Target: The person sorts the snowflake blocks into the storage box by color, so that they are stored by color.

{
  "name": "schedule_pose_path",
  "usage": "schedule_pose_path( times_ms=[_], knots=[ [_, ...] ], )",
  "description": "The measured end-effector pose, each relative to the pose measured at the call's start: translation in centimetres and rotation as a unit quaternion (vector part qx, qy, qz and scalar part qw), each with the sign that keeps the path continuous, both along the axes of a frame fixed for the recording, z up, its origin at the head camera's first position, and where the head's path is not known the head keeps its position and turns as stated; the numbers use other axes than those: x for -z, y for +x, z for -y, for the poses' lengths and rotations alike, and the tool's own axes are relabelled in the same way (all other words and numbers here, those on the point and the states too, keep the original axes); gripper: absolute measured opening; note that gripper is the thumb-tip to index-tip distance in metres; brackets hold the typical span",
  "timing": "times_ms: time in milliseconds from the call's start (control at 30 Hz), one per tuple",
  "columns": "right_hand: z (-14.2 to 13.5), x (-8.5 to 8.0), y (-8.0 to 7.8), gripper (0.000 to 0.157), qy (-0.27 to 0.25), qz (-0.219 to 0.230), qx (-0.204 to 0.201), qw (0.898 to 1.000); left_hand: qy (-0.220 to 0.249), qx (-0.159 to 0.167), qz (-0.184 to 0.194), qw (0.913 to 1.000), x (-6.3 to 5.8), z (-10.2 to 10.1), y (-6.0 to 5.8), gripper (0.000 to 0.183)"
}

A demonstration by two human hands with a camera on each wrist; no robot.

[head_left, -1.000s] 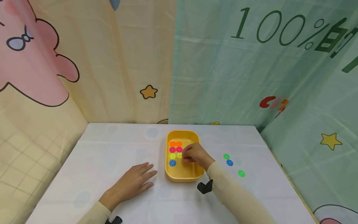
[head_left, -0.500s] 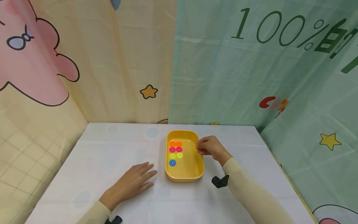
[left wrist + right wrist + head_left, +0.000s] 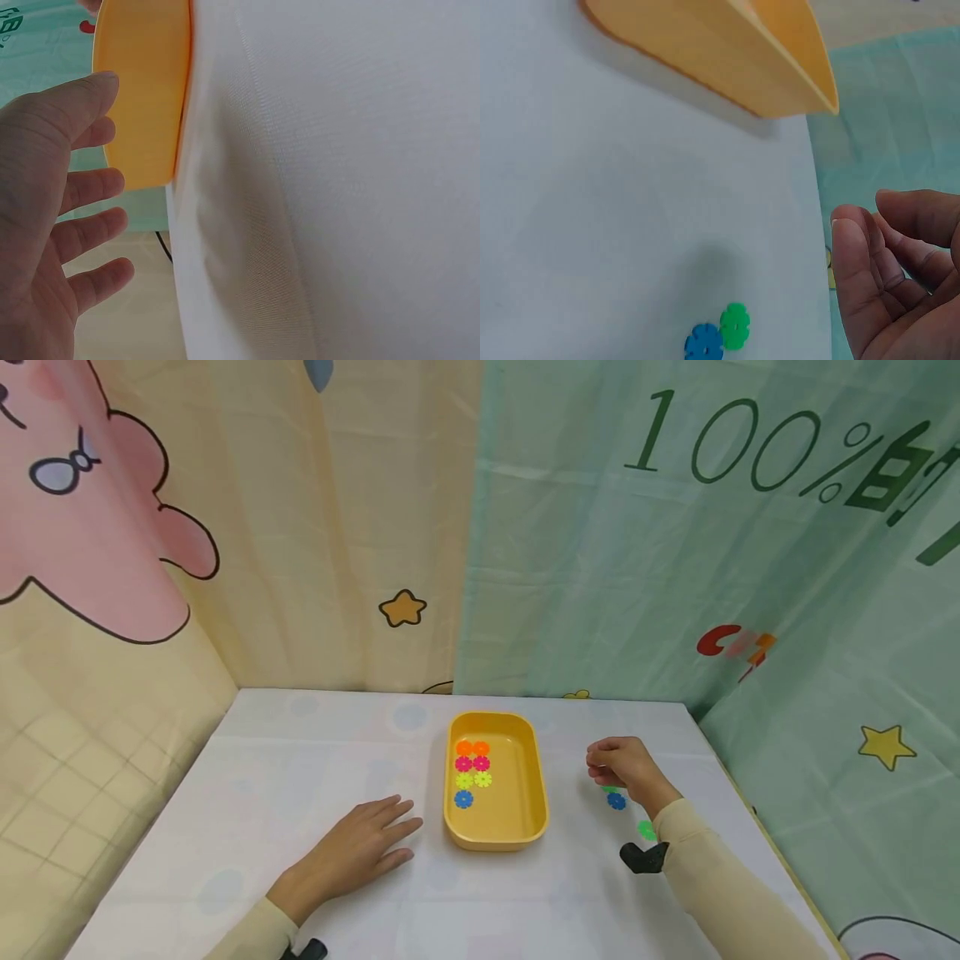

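My left hand hovers low over the table left of the yellow tray, fingers spread and holding nothing; the left wrist view shows its thumb overlapping the tray's side. To the right of the tray is my right hand, above a blue flower-shaped disc and a green flower-shaped disc, which it partly hides in the head view. Its fingers bend loosely, with a gap between thumb and fingertips and nothing in it. A second green disc lies nearer the right sleeve.
Inside the tray, along its left side, lie pairs of orange discs, pink discs and yellow discs, with one blue disc below. Printed curtains hang behind the white table.
My right hand has moved from inside the tray, over its right rim, to the loose discs on the right. The left hand stays where it was.
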State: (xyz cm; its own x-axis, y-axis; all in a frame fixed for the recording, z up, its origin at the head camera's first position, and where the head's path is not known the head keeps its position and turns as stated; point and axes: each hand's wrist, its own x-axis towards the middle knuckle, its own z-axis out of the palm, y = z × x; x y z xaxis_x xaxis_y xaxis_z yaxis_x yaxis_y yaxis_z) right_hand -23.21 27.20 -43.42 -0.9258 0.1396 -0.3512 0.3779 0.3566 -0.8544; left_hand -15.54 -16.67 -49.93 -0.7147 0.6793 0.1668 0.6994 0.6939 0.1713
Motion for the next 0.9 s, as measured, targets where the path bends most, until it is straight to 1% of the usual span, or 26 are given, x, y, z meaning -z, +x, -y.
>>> schedule_pose_path(
  times_ms=[167, 300, 433, 567, 667, 767, 900],
  knots=[
    [-2.7, 1.3, 0.6, 0.035, -0.006, -0.009, 0.006, 1.000, -0.001, -0.003, -0.002, 1.0000, 0.0, 0.1, 0.0, 0.048],
    [-4.5, 2.2, 1.1, 0.037, -0.005, -0.006, 0.024, 1.000, 0.001, 0.003, -0.009, 1.0000, 0.1, 0.2, 0.0, 0.047],
    [-5.8, 2.9, 1.6, 0.035, 0.002, -0.005, 0.038, 0.999, 0.003, 0.005, -0.013, 0.9999, 0.2, 0.2, 0.0, 0.047],
    [-6.6, 3.2, 1.8, 0.033, 0.015, -0.001, 0.044, 0.999, 0.002, 0.002, -0.004, 1.0000, 0.2, 0.2, 0.0, 0.047],
    [-7.0, 3.5, 1.8, 0.031, 0.023, 0.002, 0.042, 0.999, 0.000, 0.001, 0.006, 1.0000, 0.3, 0.2, 0.0, 0.048],
    [-7.3, 4.0, 1.8, 0.029, 0.037, 0.002, 0.034, 0.999, -0.003, 0.000, 0.008, 1.0000, 0.3, 0.2, 0.0, 0.048],
    [-7.5, 4.8, 2.0, 0.026, 0.082, -0.005, 0.016, 0.997, -0.005, 0.000, 0.002, 1.0000, 0.2, 0.2, 0.0, 0.048]
  ],
)
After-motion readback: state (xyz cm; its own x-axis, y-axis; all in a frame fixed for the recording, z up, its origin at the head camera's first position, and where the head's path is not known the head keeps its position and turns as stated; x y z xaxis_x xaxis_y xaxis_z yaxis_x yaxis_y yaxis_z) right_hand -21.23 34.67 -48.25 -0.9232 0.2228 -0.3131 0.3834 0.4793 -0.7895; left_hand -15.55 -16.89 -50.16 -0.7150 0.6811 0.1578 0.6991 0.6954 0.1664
